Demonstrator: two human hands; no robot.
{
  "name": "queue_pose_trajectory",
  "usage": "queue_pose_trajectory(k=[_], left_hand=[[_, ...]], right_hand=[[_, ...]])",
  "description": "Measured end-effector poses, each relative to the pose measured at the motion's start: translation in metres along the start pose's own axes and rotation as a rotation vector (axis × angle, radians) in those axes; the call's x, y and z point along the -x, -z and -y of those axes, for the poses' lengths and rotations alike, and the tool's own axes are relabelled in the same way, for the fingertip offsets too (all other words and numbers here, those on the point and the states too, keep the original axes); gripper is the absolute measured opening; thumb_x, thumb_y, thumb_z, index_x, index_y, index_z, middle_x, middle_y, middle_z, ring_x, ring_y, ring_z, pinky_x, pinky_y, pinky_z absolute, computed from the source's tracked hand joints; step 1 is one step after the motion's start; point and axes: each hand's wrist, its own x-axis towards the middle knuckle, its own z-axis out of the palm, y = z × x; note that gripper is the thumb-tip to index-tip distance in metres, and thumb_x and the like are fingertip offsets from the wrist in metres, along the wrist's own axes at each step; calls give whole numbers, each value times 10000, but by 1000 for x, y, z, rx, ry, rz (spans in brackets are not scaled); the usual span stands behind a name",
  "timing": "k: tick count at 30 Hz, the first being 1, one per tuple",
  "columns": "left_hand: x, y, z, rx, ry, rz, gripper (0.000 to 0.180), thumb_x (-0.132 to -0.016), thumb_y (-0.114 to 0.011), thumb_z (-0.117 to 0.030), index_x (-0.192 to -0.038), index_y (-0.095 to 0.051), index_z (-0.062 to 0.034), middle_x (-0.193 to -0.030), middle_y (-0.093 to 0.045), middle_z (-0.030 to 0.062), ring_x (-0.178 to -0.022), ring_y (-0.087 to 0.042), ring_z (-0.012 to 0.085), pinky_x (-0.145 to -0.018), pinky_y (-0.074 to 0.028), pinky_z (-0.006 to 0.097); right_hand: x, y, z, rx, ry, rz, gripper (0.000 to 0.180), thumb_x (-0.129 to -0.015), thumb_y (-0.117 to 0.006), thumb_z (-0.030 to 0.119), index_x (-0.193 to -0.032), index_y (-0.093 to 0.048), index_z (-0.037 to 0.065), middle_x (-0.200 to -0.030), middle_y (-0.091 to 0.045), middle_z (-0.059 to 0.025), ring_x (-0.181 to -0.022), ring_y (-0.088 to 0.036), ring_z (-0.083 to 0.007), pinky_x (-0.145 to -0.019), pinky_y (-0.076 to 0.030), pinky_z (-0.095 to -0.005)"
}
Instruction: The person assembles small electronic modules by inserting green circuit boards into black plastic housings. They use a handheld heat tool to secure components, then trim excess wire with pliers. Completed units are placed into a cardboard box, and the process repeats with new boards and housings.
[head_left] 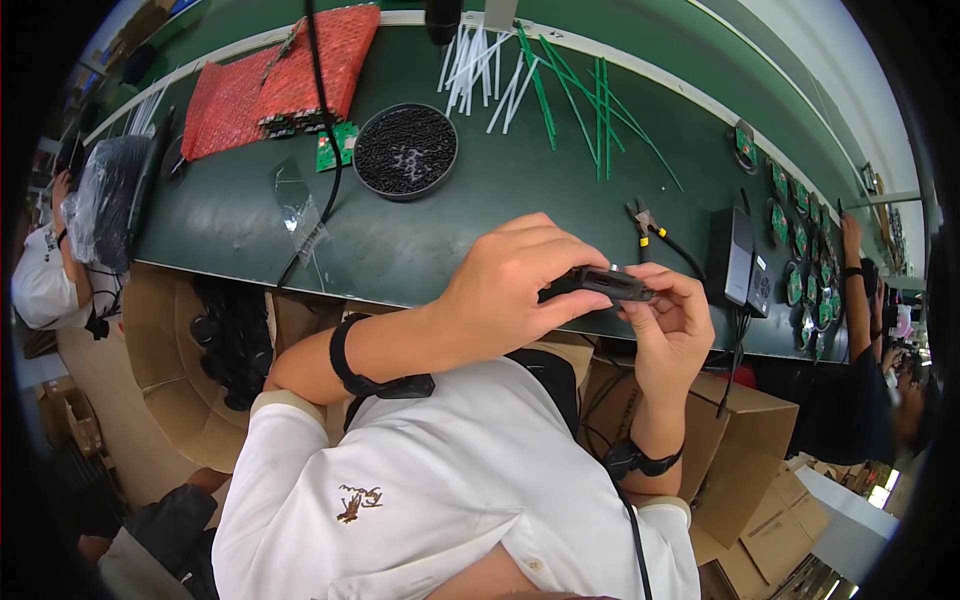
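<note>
Held above the near edge of the desk (pixel 480 200): small black part (pixel 605 284), pinched between fingers of left hand (pixel 505 295) and right hand (pixel 668 325), both closed around its ends.

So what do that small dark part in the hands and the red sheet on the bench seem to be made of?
The small dark part, held between the left hand and right hand, looks like matte black plastic: dull and evenly moulded. The red sheet looks like bubble wrap: translucent with a dotted texture.
</note>
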Motion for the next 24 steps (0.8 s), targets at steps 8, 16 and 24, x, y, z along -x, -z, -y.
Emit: queue_pose_trajectory(k=[8, 16, 24], left_hand=[[-11, -16, -1, -9, 27, 87, 368, -729, -919, -94, -1061, -772, -38, -935, -755, 72, -755, -650, 191, -610, -541, 289], [-19, -32, -4, 30, 18, 123, 399, -694, -928, -91, -1055, -771, -25, -941, -757, 72, -768, -659, 192, -612, -543, 282], [-27, -45, -6, 12, 46, 142, 420, -695, -940, -151, -1066, -777, -42, -951, -766, 60, -774, -666, 182, -607, -543, 277]], right_hand=[[6, 21, -7, -47, -34, -16, 218, -882, -680, -173, -1034, -584, -51, -1188, -684, -223, -903, -712, -174, -779, -625, -293], [12, 38, -8, -34, -15, -54, 212, -868, -664, -189, -1015, -583, -59, -1185, -679, -238, -896, -708, -181, -776, -626, -303], [12, 48, -10, -73, -40, -76, 204, -857, -657, -195, -992, -574, -67, -1165, -685, -241, -864, -710, -180, -781, -626, -303]])
